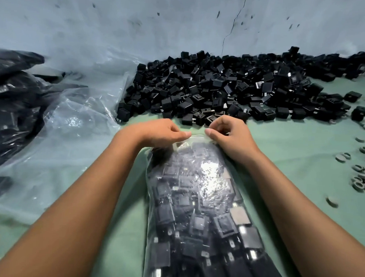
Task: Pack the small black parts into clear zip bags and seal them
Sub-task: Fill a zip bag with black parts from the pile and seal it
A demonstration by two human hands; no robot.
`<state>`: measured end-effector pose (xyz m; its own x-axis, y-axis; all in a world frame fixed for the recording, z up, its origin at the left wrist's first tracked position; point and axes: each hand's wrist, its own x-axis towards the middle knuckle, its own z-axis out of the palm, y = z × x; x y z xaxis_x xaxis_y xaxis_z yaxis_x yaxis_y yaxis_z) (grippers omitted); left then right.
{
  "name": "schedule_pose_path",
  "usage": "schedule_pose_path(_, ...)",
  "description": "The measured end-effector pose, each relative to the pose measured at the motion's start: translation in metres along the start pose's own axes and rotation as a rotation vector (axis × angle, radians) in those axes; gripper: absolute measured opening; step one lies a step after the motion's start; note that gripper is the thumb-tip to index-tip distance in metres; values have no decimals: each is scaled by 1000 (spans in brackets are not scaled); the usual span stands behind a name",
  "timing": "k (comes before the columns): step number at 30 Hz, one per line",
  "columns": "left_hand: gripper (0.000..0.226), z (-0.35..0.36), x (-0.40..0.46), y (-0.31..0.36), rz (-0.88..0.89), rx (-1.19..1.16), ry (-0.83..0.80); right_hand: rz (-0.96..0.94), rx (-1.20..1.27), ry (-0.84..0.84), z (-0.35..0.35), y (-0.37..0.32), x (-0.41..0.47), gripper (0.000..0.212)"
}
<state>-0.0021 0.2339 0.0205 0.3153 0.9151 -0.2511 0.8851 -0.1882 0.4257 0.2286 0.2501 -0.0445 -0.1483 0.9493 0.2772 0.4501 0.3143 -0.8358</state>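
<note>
A clear zip bag (199,202) filled with small black parts lies lengthwise on the green table, its mouth pointing away from me. My left hand (163,132) pinches the left part of the bag's top edge between thumb and curled fingers. My right hand (228,133) pinches the same edge just to the right, the two thumbs almost meeting. Beyond the hands lies a big heap of loose black parts (232,88), stretching along the wall to the right.
Crumpled clear plastic sheeting (73,117) and large bags of dark parts (11,101) lie at the left. Several small grey rings (362,177) are scattered at the right edge. A grey-blue wall (140,21) closes the back of the green table (291,153).
</note>
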Motion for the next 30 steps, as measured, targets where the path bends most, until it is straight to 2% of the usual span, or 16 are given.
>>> schedule_pose_path(2, 51, 5, -1, 4, 5, -40, 77, 25, -55, 87, -2, 4, 0, 24)
schedule_pose_path(4, 38, 14, -1, 11, 48, -146, 146, 48, -174, 90, -7, 3, 2, 39)
schedule_pose_path(7, 19, 28, 1, 16, 116, -223, 192, 61, -411, -76, -13, -4, 8, 64)
schedule_pose_path(9, 15, 32, 3, 13, 125, -253, 229, 96, -492, -213, -17, -10, 12, 65)
schedule_pose_path(12, 15, 29, 6, 9, 113, -288, 201, 242, -276, -389, -22, -12, 15, 53)
schedule_pose_path(15, 15, 25, 8, 9, 98, -290, 147, 324, -75, -448, -24, -9, 16, 45)
schedule_pose_path(18, 25, 24, 8, 11, 90, -284, 131, 294, 54, -428, -19, -3, 19, 43)
schedule_pose_path(21, 34, 25, 9, 13, 78, -241, 144, 173, 158, -379, -11, 1, 18, 38)
schedule_pose_path(26, 27, 27, 13, 15, 107, -315, 188, 90, 195, -321, -9, 5, 16, 51)
schedule_pose_path(30, 25, 29, 17, 19, 111, -373, 154, 109, 178, -340, -12, 1, 15, 47)
